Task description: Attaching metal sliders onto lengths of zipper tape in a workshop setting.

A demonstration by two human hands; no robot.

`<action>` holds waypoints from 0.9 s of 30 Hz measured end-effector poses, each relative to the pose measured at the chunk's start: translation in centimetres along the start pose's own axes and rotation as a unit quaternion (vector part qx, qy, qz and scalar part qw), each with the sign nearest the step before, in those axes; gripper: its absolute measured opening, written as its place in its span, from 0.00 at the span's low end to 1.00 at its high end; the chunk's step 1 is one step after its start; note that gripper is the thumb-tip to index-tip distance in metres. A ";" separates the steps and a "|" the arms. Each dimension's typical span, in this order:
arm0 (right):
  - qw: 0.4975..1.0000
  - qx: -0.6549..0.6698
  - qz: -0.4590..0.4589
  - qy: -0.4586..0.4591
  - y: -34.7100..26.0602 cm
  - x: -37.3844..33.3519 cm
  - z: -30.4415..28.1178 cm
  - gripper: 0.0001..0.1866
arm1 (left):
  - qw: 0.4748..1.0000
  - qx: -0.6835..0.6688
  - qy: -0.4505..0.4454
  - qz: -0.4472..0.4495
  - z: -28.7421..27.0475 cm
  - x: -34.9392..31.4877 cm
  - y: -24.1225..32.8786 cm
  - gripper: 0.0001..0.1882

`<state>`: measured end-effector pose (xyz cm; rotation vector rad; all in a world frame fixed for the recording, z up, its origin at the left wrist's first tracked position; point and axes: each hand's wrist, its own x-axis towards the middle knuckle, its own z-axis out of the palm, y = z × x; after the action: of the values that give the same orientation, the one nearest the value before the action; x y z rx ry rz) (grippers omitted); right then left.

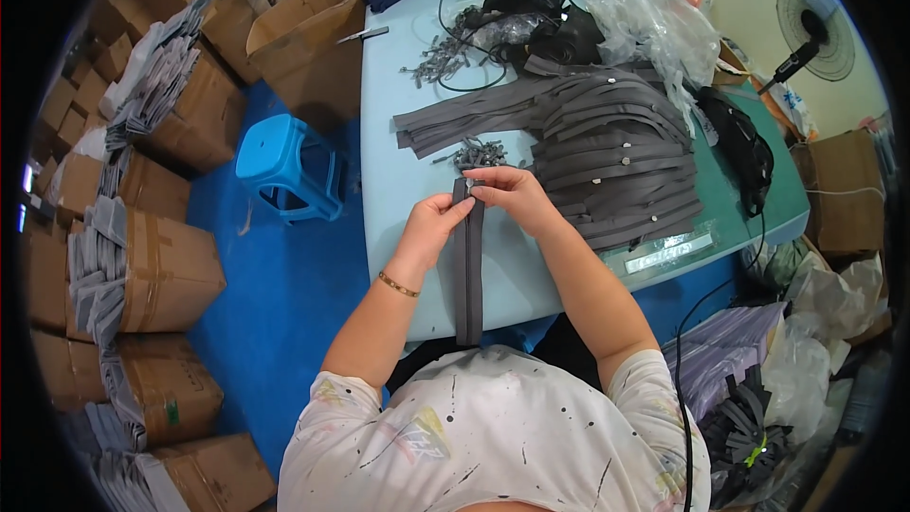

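Observation:
A long grey zipper (468,275) runs down the table toward my body, its far end up between my fingers. My left hand (434,226) pinches it at the left edge, near the top. From the right, my right hand (517,197) is closed at the same end, thumb and fingers around a small silvery piece that looks like a slider. Just beyond my fingertips lies a small heap of dark zipper sliders (482,153). To the right, many grey zippers (616,147) lie side by side in a thick spread, with small pale bits on them.
A larger pile of metal pieces (445,57), black bundles (550,14) and clear plastic bags (654,19) cover the far table. A blue stool (289,161) stands left, near cardboard boxes (175,265). A fan (813,28) stands at right; two people are far left.

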<state>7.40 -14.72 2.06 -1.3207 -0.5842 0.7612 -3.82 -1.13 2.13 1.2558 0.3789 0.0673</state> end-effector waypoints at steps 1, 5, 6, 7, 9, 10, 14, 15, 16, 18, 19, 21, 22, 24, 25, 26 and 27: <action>1.000 0.002 0.000 -0.002 0.0 0.0 0.0 0.14 | 1.000 0.000 0.000 0.001 0.0 0.0 -0.1 0.08; 1.000 0.003 -0.018 0.000 0.4 0.1 0.1 0.14 | 1.000 0.010 0.001 0.014 0.0 0.4 -0.7 0.09; 1.000 -0.008 -0.018 0.000 0.4 0.1 0.1 0.14 | 1.000 0.011 0.006 0.014 0.0 0.5 -0.8 0.09; 1.000 -0.018 -0.018 0.001 0.5 0.1 0.2 0.14 | 1.000 0.012 0.007 0.014 -0.1 0.4 -0.8 0.09; 0.999 -0.023 -0.035 0.004 0.8 0.3 0.1 0.14 | 1.000 0.001 -0.002 -0.004 0.0 0.3 -0.7 0.10; 0.998 -0.029 -0.052 0.008 1.0 0.4 0.1 0.13 | 1.000 0.001 -0.002 -0.004 0.1 0.3 -0.7 0.10; 0.997 -0.040 -0.073 0.008 1.2 0.3 0.1 0.13 | 1.000 0.006 0.005 0.026 0.4 0.3 -0.9 0.10; 0.995 -0.040 -0.089 0.009 1.4 0.4 0.2 0.12 | 0.999 0.013 0.008 0.035 0.4 0.2 -1.0 0.10; 0.993 -0.041 -0.106 0.009 1.5 0.4 0.3 0.12 | 0.999 0.013 0.008 0.035 0.3 0.3 -1.2 0.10; 0.992 -0.042 -0.115 0.011 1.6 0.4 0.4 0.12 | 0.997 0.024 0.014 0.069 0.3 0.3 -1.4 0.10; 0.991 -0.043 -0.123 0.013 1.7 0.4 0.4 0.12 | 0.997 0.024 0.014 0.068 0.3 0.2 -1.3 0.10; 0.986 -0.074 -0.145 0.016 1.6 0.4 0.4 0.12 | 0.997 0.020 0.021 0.074 0.6 -0.1 -1.0 0.09; 0.980 -0.106 -0.167 0.018 1.5 0.3 0.4 0.12 | 0.997 0.020 0.021 0.073 0.7 -0.1 -1.1 0.09; 0.977 -0.117 -0.176 0.021 0.9 0.0 0.6 0.11 | 0.993 0.034 0.032 0.108 0.9 -0.2 -1.1 0.09; 0.974 -0.129 -0.186 0.023 0.6 -0.1 0.7 0.10 | 0.993 0.035 0.032 0.108 0.7 -0.1 -1.3 0.09; 0.974 -0.128 -0.186 0.023 0.5 -0.1 0.8 0.10 | 0.988 0.079 0.040 0.125 0.4 0.1 -1.7 0.09; 0.981 -0.104 -0.157 0.037 0.5 -0.1 0.8 0.10 | 0.981 0.124 0.047 0.142 0.3 0.3 -1.9 0.10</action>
<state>6.68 -14.22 1.68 -1.3985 -0.8073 0.3989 -3.73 -1.94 0.32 1.5512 0.2934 0.3319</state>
